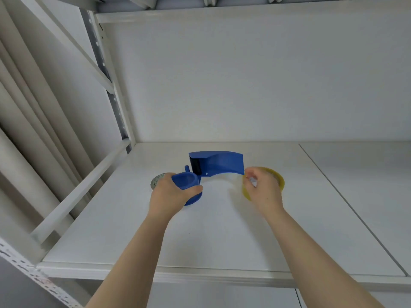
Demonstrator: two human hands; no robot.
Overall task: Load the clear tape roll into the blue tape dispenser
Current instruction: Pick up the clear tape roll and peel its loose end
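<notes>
The blue tape dispenser (pixel 216 163) is held just above the white shelf (pixel 222 230), its curved handle pointing right and its round hub end (pixel 185 181) toward me. My left hand (pixel 171 194) grips that round hub end. To the right, my right hand (pixel 262 191) holds the clear, yellowish tape roll (pixel 279 180) upright on its edge, fingers pinched at its near rim. The roll sits right of the dispenser handle's tip, close to it. Whether they touch I cannot tell.
A second tape roll (pixel 156 181) with a grey printed core lies flat behind my left hand, mostly hidden. A white metal rack post (pixel 115 101) and side rail (pixel 89 185) bound the shelf on the left. A back wall (pixel 244 85) closes the rear.
</notes>
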